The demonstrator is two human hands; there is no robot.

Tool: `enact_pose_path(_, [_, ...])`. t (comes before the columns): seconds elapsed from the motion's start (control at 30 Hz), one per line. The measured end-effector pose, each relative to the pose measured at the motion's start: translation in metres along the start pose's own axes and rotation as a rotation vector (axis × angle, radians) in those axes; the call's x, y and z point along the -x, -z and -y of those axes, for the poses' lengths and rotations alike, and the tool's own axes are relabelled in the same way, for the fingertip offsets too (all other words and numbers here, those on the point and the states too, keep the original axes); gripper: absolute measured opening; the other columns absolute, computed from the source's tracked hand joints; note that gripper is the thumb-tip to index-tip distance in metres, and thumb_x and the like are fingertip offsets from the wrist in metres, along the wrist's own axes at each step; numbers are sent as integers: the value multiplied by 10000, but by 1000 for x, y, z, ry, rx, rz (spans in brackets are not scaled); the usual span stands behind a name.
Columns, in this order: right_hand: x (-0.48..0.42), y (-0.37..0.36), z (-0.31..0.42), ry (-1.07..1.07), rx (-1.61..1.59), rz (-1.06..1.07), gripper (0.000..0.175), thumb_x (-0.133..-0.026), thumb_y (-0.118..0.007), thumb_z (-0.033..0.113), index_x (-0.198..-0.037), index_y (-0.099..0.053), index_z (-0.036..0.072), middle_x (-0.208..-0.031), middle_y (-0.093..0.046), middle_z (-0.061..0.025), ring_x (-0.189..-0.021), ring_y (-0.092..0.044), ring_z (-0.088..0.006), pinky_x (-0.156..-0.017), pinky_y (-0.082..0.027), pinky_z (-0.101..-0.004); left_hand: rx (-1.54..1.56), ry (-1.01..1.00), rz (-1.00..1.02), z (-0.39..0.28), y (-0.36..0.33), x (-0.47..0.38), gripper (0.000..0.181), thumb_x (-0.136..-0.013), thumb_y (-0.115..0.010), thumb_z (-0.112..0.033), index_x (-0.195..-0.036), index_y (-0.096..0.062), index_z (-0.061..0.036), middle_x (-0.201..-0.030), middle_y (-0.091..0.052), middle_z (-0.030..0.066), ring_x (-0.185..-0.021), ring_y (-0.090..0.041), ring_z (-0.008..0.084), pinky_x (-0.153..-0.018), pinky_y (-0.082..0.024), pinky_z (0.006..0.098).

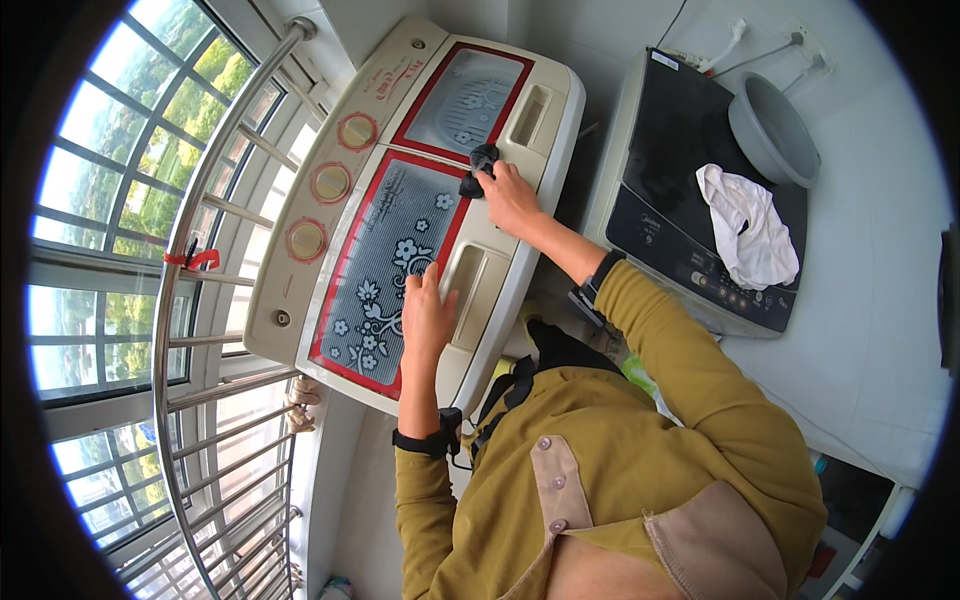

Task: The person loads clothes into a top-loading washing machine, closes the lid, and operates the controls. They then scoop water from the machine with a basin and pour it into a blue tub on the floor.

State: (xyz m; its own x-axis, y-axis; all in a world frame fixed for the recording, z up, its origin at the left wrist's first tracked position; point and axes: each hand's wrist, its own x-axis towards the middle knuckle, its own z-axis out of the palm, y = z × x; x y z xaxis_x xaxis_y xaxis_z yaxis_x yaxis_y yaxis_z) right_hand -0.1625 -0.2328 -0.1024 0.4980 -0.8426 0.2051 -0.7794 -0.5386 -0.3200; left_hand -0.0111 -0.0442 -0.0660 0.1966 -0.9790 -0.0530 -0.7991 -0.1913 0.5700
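My right hand point(511, 199) grips a small bunched black cloth point(481, 166), perhaps a sock, at the border between the two lids of a cream twin-tub washing machine point(487, 217). Over the larger lid point(397, 225), which is red-rimmed, see-through and flower-patterned, is my left hand point(427, 319). Its thumb stands apart from the fingers and it holds nothing; whether it touches the lid I cannot tell. The smaller lid point(469, 94) also lies closed. Three round knobs, such as the middle knob point(330, 183), line the control panel.
To the right stands a dark-topped Midea washing machine point(660, 150), with a grey basin point(772, 131) and a crumpled white cloth point(750, 225) on top. A metal railing point(161, 315) runs along the window at left. Plugs sit in a wall socket point(810, 45).
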Motion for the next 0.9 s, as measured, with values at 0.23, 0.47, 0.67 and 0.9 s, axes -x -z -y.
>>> enact_pose_path(0.23, [23,-6,14,132,-33,100,443,-738,-579,9,-1178,-540,-29,-1045,-505,-162,-976,-528,-340,-808,-510,-410,-30,25,-23,5,-5,-4,495,-777,-707,-123,-1230,-541,-16,-1057,-528,192,-945,-575,357,-790,-503,410])
enact_pose_path(0.47, [32,-4,28,191,-116,52,429,-736,-594,-3,-1158,-597,79,-960,-509,-119,-962,-540,-313,-789,-506,-405,92,61,-21,15,-3,1,440,-786,-699,-118,-1194,-574,-11,-1061,-534,186,-927,-583,348,-791,-501,401])
enact_pose_path(0.67, [23,-3,-8,-197,-327,23,261,-900,-522,99,-1147,-603,80,-961,-514,-137,-832,-575,-319,-713,-487,-391,122,48,-5,18,0,6,412,-795,-690,-100,-1183,-585,-6,-1051,-542,186,-887,-590,335,-779,-502,396])
enact_pose_path(0.9, [71,7,-44,47,37,-47,504,-744,-545,-45,-1246,-505,-43,-1039,-475,-186,-1008,-479,-356,-864,-463,-393,126,39,-25,18,0,11,408,-798,-684,-95,-1184,-585,-4,-1067,-535,190,-900,-591,339,-789,-501,399])
